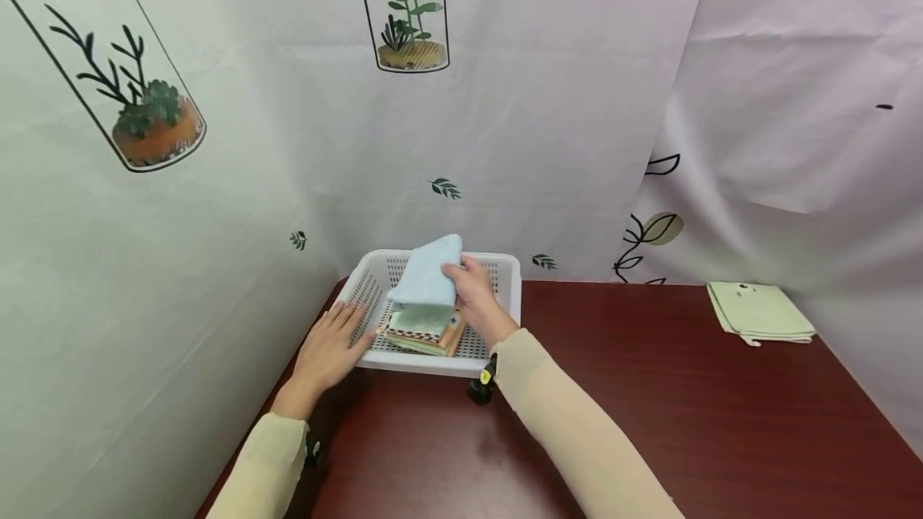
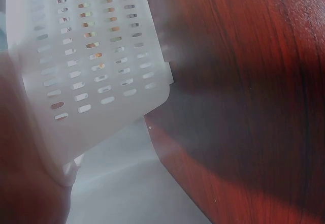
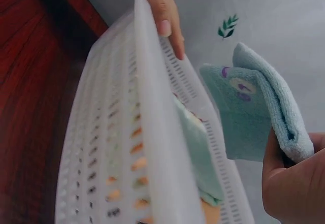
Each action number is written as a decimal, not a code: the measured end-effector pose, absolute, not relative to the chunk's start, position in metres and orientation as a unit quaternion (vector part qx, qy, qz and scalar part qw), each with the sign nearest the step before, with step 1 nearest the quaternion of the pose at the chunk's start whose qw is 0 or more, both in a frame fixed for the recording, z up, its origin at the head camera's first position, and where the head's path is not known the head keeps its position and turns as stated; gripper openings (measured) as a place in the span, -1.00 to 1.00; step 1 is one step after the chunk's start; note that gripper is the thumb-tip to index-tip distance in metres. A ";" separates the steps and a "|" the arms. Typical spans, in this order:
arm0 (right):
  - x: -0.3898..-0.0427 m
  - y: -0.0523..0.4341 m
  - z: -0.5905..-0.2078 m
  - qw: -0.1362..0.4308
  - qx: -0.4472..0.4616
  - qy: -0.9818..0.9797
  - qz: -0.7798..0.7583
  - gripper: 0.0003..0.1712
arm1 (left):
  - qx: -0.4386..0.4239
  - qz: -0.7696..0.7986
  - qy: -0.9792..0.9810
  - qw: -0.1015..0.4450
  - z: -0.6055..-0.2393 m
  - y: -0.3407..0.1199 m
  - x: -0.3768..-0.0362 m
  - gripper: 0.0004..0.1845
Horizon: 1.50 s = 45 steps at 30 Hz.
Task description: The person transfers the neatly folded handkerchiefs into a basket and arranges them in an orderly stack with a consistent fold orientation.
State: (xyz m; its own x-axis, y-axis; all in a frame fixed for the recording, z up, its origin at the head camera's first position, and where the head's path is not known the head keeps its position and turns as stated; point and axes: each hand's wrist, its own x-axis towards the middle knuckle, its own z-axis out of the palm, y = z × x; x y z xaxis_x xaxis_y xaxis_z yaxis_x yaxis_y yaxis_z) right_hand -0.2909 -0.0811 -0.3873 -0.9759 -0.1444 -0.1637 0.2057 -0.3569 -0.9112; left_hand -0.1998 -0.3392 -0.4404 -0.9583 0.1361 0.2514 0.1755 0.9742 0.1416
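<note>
A folded light blue towel [image 1: 427, 272] is pinched at its right edge by my right hand [image 1: 476, 292], thumb on top. In the right wrist view the towel [image 3: 254, 102] shows thick folded layers and a small purple pattern, held above the basket. Beneath it, a stack of folded cloths [image 1: 421, 331] in pale green, checked and orange lies in the white perforated plastic basket [image 1: 440, 364]. My left hand [image 1: 333, 347] rests on the basket's left front rim with its fingers spread; the right wrist view shows those fingertips [image 3: 165, 28] over the rim.
A folded pale green cloth [image 1: 760, 311] lies at the right back of the dark red wooden table [image 1: 649, 391]. White curtain-like sheeting [image 1: 548, 142] with printed plants rises behind the table and along its left side, close by the basket.
</note>
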 end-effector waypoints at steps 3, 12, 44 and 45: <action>-0.293 -0.087 -0.392 0.107 0.031 0.547 -0.830 -0.51 | -0.079 -0.087 -0.986 0.121 -0.441 -0.339 -0.199 -0.27; -0.297 -0.100 -0.398 0.116 0.036 0.530 -0.839 -0.43 | -0.077 -0.081 -0.986 0.120 -0.441 -0.339 -0.199 -0.26; -0.288 -0.082 -0.395 0.242 0.094 0.670 -0.695 -0.50 | -0.078 -0.086 -0.986 0.122 -0.441 -0.338 -0.198 -0.26; -0.289 -0.079 -0.395 0.244 0.099 0.670 -0.694 -0.51 | -0.079 -0.087 -0.986 0.122 -0.440 -0.338 -0.198 -0.26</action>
State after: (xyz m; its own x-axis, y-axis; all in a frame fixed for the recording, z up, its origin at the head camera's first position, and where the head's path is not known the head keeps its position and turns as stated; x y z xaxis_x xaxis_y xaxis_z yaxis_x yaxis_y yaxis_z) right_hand -0.2892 -0.0794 -0.3952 -0.8615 -0.2064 -0.4639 0.4708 0.0175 -0.8821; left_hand -0.1985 -0.3376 -0.4403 -0.9579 0.1345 0.2537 0.1767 0.9725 0.1517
